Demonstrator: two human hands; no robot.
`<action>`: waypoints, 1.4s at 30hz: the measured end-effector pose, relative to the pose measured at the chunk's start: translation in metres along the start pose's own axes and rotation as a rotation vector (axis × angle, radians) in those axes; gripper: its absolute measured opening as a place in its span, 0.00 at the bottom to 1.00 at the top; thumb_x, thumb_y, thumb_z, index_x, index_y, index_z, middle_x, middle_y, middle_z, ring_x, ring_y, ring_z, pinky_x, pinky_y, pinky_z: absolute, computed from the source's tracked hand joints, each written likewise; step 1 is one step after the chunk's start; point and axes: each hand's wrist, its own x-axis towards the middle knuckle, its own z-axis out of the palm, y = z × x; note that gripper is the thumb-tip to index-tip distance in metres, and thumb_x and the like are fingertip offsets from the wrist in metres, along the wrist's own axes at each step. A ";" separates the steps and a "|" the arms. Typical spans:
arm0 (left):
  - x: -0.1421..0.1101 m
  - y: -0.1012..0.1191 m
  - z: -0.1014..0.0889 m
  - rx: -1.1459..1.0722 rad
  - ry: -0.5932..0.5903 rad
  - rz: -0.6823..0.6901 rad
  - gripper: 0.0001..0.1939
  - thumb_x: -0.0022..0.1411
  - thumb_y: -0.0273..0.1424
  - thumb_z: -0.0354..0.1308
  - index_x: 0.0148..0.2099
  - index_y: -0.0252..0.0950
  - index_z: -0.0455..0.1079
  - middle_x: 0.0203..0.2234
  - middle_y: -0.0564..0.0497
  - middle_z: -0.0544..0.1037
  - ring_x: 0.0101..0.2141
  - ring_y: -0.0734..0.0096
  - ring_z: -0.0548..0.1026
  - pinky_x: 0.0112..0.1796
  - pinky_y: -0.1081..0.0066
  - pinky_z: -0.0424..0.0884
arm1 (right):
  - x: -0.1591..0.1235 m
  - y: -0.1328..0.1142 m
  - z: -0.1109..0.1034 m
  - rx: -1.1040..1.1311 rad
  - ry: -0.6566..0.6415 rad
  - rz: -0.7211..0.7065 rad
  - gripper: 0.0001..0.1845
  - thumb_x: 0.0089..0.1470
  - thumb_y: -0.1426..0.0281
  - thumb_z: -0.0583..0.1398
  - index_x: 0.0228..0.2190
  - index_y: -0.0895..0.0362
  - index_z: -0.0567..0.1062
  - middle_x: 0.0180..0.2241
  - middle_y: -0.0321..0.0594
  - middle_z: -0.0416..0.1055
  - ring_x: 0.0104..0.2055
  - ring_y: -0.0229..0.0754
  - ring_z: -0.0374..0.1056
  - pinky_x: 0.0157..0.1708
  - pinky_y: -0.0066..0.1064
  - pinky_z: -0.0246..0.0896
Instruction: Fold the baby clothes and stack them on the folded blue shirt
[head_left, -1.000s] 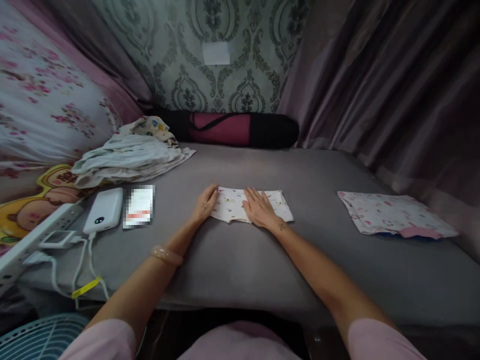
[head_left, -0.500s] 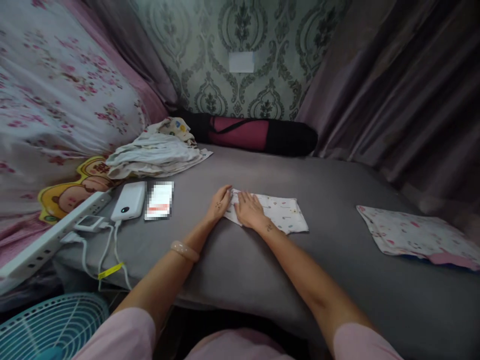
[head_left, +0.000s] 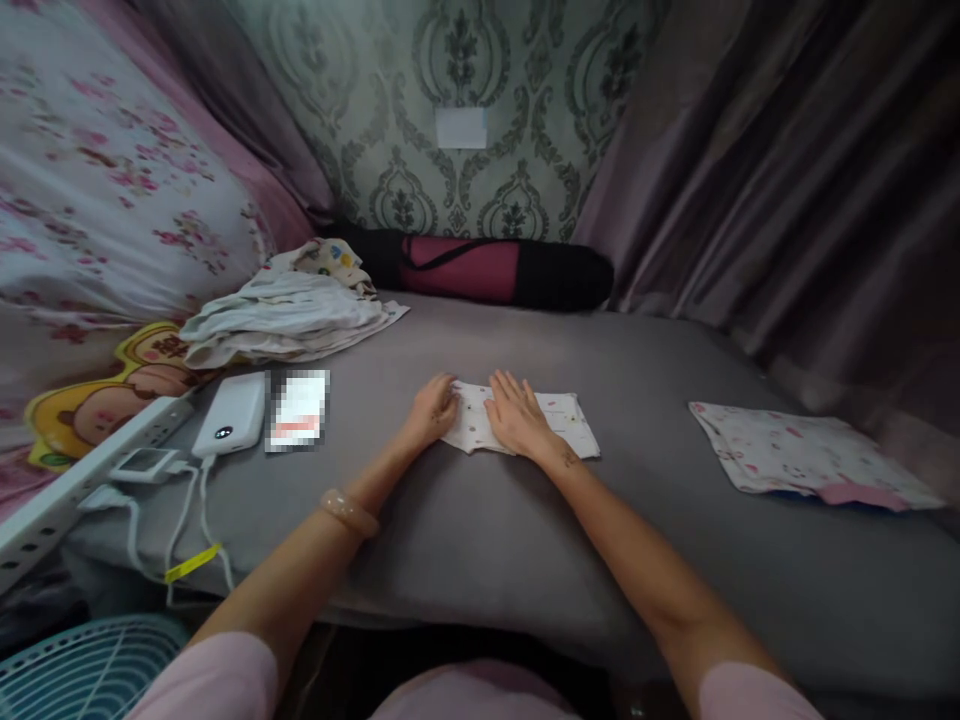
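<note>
A small white cloth [head_left: 577,415] with a scattered print lies folded into a flat rectangle on the grey-covered bed [head_left: 450,530]. My left hand [head_left: 433,412] is at its left end, fingers curled in and closed on the edge. Across the cloth's middle, my right hand [head_left: 517,415] lies flat with its fingers stretched out, pressing on the top and covering part of the print.
Off to the right rests a folded printed stack [head_left: 810,455]. A heap of pale cloths [head_left: 292,310] lies at back left, near a long black-and-red bag [head_left: 465,270]. At left are a white power bank [head_left: 232,412], a power strip [head_left: 97,475] and a fan [head_left: 90,665].
My right hand has slid rightward along the cloth, baring more of its left part. My left hand's fingers have curled in at the left end. The view has shifted slightly.
</note>
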 end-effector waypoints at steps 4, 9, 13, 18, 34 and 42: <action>-0.003 0.026 0.014 0.197 -0.180 0.178 0.24 0.68 0.34 0.40 0.62 0.30 0.60 0.61 0.38 0.62 0.63 0.59 0.56 0.61 0.55 0.51 | -0.019 0.021 0.002 -0.025 -0.031 0.038 0.32 0.64 0.63 0.41 0.63 0.67 0.54 0.66 0.51 0.47 0.68 0.49 0.39 0.65 0.46 0.28; -0.003 0.037 0.015 0.343 -0.389 0.181 0.27 0.69 0.38 0.37 0.65 0.32 0.56 0.63 0.39 0.59 0.64 0.56 0.52 0.62 0.52 0.46 | -0.024 0.031 0.006 0.040 -0.087 0.054 0.32 0.64 0.62 0.40 0.64 0.66 0.52 0.67 0.49 0.46 0.68 0.47 0.41 0.65 0.46 0.31; -0.001 0.027 0.005 0.374 -0.364 0.132 0.28 0.69 0.40 0.35 0.65 0.33 0.55 0.64 0.41 0.57 0.65 0.55 0.50 0.62 0.51 0.44 | -0.027 0.042 0.001 0.012 -0.047 0.132 0.33 0.64 0.62 0.39 0.63 0.68 0.53 0.67 0.52 0.45 0.69 0.48 0.38 0.65 0.46 0.28; 0.001 0.014 0.000 0.360 -0.405 0.082 0.30 0.69 0.44 0.35 0.66 0.34 0.53 0.66 0.40 0.54 0.66 0.54 0.47 0.61 0.52 0.46 | -0.033 0.058 0.000 0.010 -0.068 0.167 0.34 0.64 0.60 0.38 0.63 0.68 0.53 0.66 0.53 0.46 0.69 0.48 0.39 0.65 0.47 0.31; 0.009 0.001 -0.030 0.328 -0.291 -0.396 0.23 0.60 0.44 0.51 0.48 0.31 0.70 0.40 0.38 0.78 0.42 0.54 0.76 0.41 0.65 0.69 | -0.067 0.122 -0.039 0.139 0.018 0.667 0.21 0.60 0.64 0.51 0.49 0.61 0.73 0.45 0.50 0.75 0.48 0.49 0.71 0.43 0.34 0.63; 0.020 0.011 -0.034 0.197 -0.350 -0.571 0.20 0.51 0.46 0.59 0.35 0.32 0.70 0.23 0.46 0.76 0.28 0.60 0.74 0.25 0.71 0.63 | -0.072 0.109 -0.034 0.131 -0.073 0.717 0.24 0.57 0.55 0.55 0.45 0.60 0.75 0.46 0.53 0.75 0.47 0.50 0.71 0.40 0.33 0.62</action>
